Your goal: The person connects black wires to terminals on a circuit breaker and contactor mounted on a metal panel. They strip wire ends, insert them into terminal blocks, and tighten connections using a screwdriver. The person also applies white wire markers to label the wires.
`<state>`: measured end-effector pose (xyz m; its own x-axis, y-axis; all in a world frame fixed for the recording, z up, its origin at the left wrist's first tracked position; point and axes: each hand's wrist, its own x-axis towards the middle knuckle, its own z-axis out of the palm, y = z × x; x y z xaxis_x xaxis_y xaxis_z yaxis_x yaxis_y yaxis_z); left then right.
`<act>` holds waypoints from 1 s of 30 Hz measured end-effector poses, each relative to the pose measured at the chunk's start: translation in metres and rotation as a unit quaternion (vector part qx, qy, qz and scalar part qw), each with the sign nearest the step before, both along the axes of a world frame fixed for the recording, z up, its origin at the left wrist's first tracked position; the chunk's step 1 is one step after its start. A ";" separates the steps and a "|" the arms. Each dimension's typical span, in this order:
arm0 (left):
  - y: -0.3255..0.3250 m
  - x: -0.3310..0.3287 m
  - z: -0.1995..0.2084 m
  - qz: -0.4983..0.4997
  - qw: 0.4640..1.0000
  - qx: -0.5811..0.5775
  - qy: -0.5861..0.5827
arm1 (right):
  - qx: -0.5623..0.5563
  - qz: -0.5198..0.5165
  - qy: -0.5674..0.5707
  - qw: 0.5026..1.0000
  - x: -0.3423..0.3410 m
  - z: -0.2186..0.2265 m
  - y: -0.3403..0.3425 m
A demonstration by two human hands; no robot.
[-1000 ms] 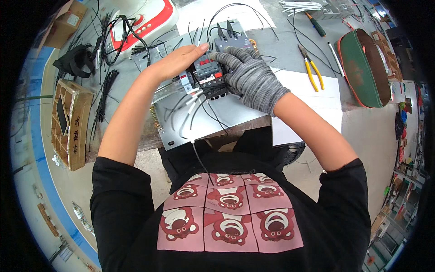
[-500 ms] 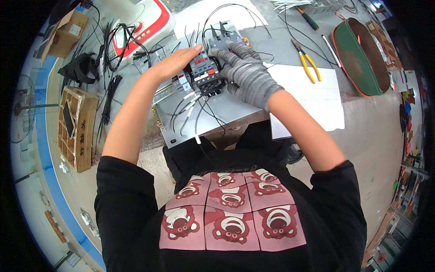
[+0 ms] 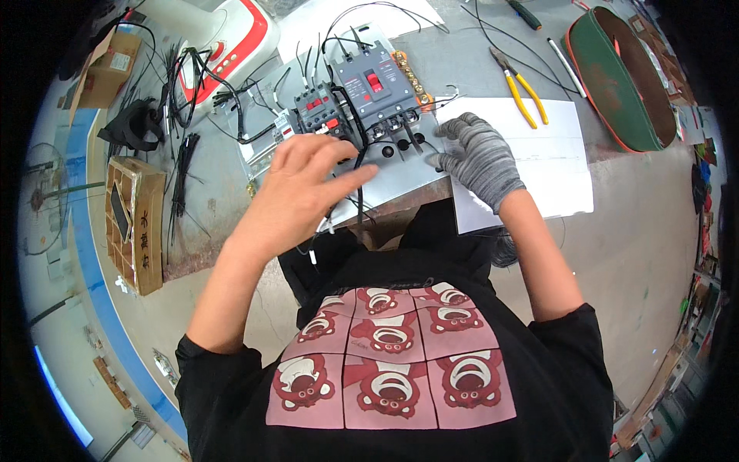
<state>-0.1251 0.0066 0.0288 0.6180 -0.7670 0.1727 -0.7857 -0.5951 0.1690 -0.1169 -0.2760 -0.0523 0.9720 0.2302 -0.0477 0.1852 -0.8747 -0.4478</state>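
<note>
A metal mounting plate [image 3: 412, 173] lies at the bench's front edge. On it sit a large grey circuit breaker [image 3: 375, 81] with a red switch and, to its left, a smaller dark contactor [image 3: 317, 106]. Black wires [image 3: 359, 123] loop down beside the contactor toward the plate's front. Over these wires, just below the contactor, my bare left hand [image 3: 308, 181] has its fingers spread and grips nothing visible; it hides part of the plate. My right hand [image 3: 483, 158], in a grey knitted glove, is at the plate's right edge, fingers bent and thumb apart, with nothing seen between them.
Yellow-handled pliers [image 3: 526, 91] lie across white paper [image 3: 539, 181] on the right. Beyond are a white stick-like tool [image 3: 566, 68], a screwdriver [image 3: 525, 14] and a green open bin [image 3: 616, 85]. A red-and-white machine [image 3: 239, 46], loose wires and a wooden divided box [image 3: 138, 223] stand left.
My right hand has come off the breaker and moved right and nearer. My left hand has drawn back from the contactor toward me, uncovering both devices.
</note>
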 end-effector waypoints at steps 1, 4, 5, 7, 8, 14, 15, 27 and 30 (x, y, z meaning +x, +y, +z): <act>-0.003 -0.003 -0.002 -0.006 1.000 0.013 -0.003 | -0.020 0.001 0.014 1.000 0.005 0.002 0.003; -0.006 0.004 -0.006 -0.047 0.998 0.039 -0.017 | -0.048 0.038 -0.010 0.998 0.016 0.002 0.004; -0.010 0.010 -0.006 -0.031 0.999 0.030 -0.027 | -0.044 0.036 -0.008 0.998 0.021 -0.002 0.002; -0.014 0.018 0.002 0.012 0.999 0.016 -0.042 | -0.033 0.049 0.004 0.998 0.035 0.008 0.001; -0.018 0.022 0.007 0.045 0.999 -0.023 -0.020 | -0.018 0.055 0.019 0.998 0.043 0.013 0.001; -0.032 0.044 0.005 0.124 0.990 -0.068 0.016 | -0.060 0.035 0.003 0.998 0.054 0.008 0.010; -0.033 0.047 0.005 0.135 0.989 -0.053 0.039 | -0.061 0.034 -0.021 0.997 0.050 0.006 0.010; -0.037 0.049 -0.011 0.176 0.961 -0.153 0.150 | 0.101 0.029 -0.327 0.939 -0.025 0.016 0.044; -0.035 0.043 -0.016 0.203 0.952 -0.191 0.126 | 0.115 -0.016 -0.333 0.936 -0.008 0.021 0.057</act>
<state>-0.0818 -0.0280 0.0130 0.9085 -0.3674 0.1989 -0.4107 -0.6982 0.5864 -0.1248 -0.2190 -0.0315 0.7746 0.1297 0.6190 0.4654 -0.7796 -0.4191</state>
